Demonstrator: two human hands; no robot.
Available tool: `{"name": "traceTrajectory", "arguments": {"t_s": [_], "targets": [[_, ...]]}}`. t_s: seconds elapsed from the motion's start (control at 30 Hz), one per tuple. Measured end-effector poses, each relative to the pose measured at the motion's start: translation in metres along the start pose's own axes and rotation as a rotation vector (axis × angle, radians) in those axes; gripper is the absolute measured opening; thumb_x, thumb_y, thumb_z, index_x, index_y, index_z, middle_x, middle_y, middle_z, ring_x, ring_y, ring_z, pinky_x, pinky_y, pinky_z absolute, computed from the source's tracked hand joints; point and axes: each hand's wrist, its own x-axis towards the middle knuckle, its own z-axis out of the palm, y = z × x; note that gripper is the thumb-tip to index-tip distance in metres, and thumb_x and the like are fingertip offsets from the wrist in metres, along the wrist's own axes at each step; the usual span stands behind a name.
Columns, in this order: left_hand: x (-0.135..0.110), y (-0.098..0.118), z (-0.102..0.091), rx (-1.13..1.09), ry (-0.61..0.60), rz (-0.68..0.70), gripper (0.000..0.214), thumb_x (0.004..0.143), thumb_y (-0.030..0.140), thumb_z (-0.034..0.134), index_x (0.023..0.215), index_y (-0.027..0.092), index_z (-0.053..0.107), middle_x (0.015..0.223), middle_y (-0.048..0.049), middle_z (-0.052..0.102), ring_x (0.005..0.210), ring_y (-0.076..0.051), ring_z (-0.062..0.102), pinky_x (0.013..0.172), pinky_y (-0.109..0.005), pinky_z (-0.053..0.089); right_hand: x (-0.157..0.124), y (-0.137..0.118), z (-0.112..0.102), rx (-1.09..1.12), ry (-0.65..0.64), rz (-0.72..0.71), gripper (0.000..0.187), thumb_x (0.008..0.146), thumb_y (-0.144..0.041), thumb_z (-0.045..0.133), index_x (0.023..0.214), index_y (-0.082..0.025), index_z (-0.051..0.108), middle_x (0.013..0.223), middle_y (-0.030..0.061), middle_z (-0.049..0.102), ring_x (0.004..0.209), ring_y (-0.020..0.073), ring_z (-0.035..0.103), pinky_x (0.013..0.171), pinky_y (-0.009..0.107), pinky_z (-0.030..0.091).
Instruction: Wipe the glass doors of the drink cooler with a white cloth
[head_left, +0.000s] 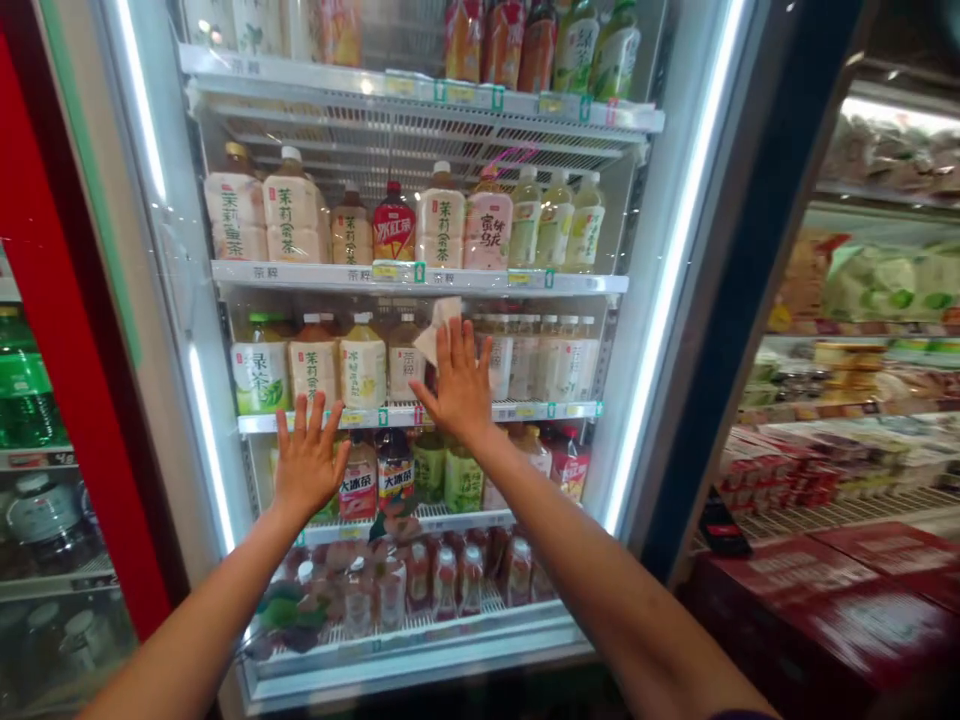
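Observation:
My right hand (459, 385) lies flat with its fingers stretched over a white tissue (448, 312), pressing it against the glass door of an upright drinks fridge. Part of the tissue sticks out above and left of the fingers; the rest is hidden under the hand. Lower and to the left, my left hand (307, 460) has its fingers spread, palm toward the glass, and holds nothing. Behind the glass, bottled drinks (362, 360) stand in rows on white shelves (420, 278). A pink squiggly mark (514, 155) shows on the door near the upper shelf.
Bright light strips (675, 290) run down both sides of the fridge. To the left, a red-edged cabinet (52, 300) holds green bottles (26, 385). On the right, an open chiller holds packaged goods (780, 465), with dark red boxes (825, 600) stacked low in front.

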Motion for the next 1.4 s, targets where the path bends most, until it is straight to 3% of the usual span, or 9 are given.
{"name": "traceTrajectory", "arguments": {"t_s": [0.1, 0.23, 0.3, 0.37, 0.6, 0.83, 0.9, 1.13, 1.4], "targets": [[-0.002, 0.000, 0.007, 0.032, 0.041, 0.005, 0.078, 0.099, 0.036, 0.053, 0.164, 0.032, 0.011, 0.173, -0.0056, 0.013, 0.162, -0.028, -0.001, 0.131, -0.061, -0.001, 0.027, -0.018, 0.007, -0.018, 0.086, 0.015, 0.102, 0.099, -0.070, 0.040, 0.166, -0.006, -0.002, 0.175, 0.0182, 0.000, 0.162, 0.0326, -0.010, 0.130, 0.064, 0.000], [-0.008, 0.002, 0.013, 0.070, 0.088, 0.002, 0.080, 0.097, 0.033, 0.056, 0.165, 0.031, 0.012, 0.173, -0.0041, 0.012, 0.162, -0.027, 0.000, 0.132, -0.060, -0.002, -0.089, -0.070, 0.058, 0.066, 0.046, -0.217, 0.103, 0.097, -0.069, 0.047, 0.165, -0.001, 0.009, 0.169, 0.0237, 0.026, 0.162, 0.0327, 0.007, 0.130, 0.059, 0.016], [-0.014, 0.003, 0.014, 0.081, 0.101, 0.006, 0.080, 0.097, 0.030, 0.056, 0.165, 0.030, 0.013, 0.173, -0.0037, 0.011, 0.162, -0.027, -0.001, 0.132, -0.059, -0.003, -0.153, -0.089, 0.079, 0.084, 0.045, -0.309, 0.091, 0.097, -0.067, 0.050, 0.165, -0.012, 0.024, 0.157, 0.0145, 0.052, 0.159, 0.0252, 0.025, 0.129, 0.046, 0.027], [-0.023, 0.004, 0.015, 0.084, 0.102, 0.019, 0.080, 0.097, 0.029, 0.057, 0.165, 0.030, 0.014, 0.173, -0.0029, 0.010, 0.162, -0.027, 0.000, 0.132, -0.058, -0.002, -0.176, -0.093, 0.085, 0.083, 0.057, -0.318, 0.081, 0.100, -0.062, 0.047, 0.164, -0.016, 0.028, 0.151, 0.0114, 0.059, 0.156, 0.0232, 0.034, 0.129, 0.043, 0.025], [-0.057, 0.004, 0.021, 0.070, 0.078, 0.010, 0.082, 0.095, 0.027, 0.058, 0.164, 0.035, 0.014, 0.172, -0.0005, 0.011, 0.162, -0.027, 0.004, 0.133, -0.060, 0.002, -0.062, -0.072, 0.061, 0.006, 0.131, 0.063, 0.097, 0.101, -0.063, 0.040, 0.166, -0.010, -0.009, 0.172, 0.0196, 0.017, 0.161, 0.0368, 0.009, 0.128, 0.066, 0.012], [-0.086, 0.005, 0.025, 0.044, 0.028, 0.013, 0.083, 0.095, 0.029, 0.060, 0.164, 0.034, 0.016, 0.172, 0.0001, 0.010, 0.162, -0.025, 0.002, 0.133, -0.056, -0.001, -0.219, -0.107, 0.101, 0.125, 0.067, -0.259, 0.072, 0.105, -0.053, 0.038, 0.166, -0.017, 0.023, 0.133, 0.0084, 0.073, 0.130, 0.0231, 0.065, 0.118, 0.038, 0.044], [-0.099, 0.007, 0.026, 0.035, 0.011, 0.003, 0.083, 0.094, 0.028, 0.061, 0.164, 0.034, 0.016, 0.172, -0.0003, 0.010, 0.162, -0.025, 0.002, 0.133, -0.056, -0.001, -0.220, -0.104, 0.099, 0.114, 0.043, -0.247, 0.072, 0.105, -0.051, 0.040, 0.166, -0.016, 0.023, 0.137, 0.0106, 0.070, 0.132, 0.0248, 0.064, 0.118, 0.041, 0.044], [-0.142, 0.014, 0.039, 0.013, -0.008, -0.062, 0.086, 0.093, 0.029, 0.063, 0.163, 0.037, 0.015, 0.172, -0.0009, 0.012, 0.161, -0.026, 0.003, 0.132, -0.059, -0.002, -0.104, -0.086, 0.088, -0.015, 0.036, -0.024, 0.087, 0.102, -0.050, 0.046, 0.167, -0.010, 0.003, 0.168, 0.0197, 0.027, 0.160, 0.0342, 0.018, 0.129, 0.063, 0.011], [-0.165, 0.013, 0.044, 0.011, 0.000, -0.045, 0.084, 0.092, 0.022, 0.062, 0.163, 0.033, 0.018, 0.171, -0.0034, 0.016, 0.161, -0.026, 0.007, 0.133, -0.057, 0.002, -0.207, -0.101, 0.099, 0.032, -0.033, -0.298, 0.075, 0.100, -0.051, 0.052, 0.164, -0.019, 0.030, 0.145, 0.0098, 0.065, 0.146, 0.0243, 0.049, 0.129, 0.044, 0.026]]}}
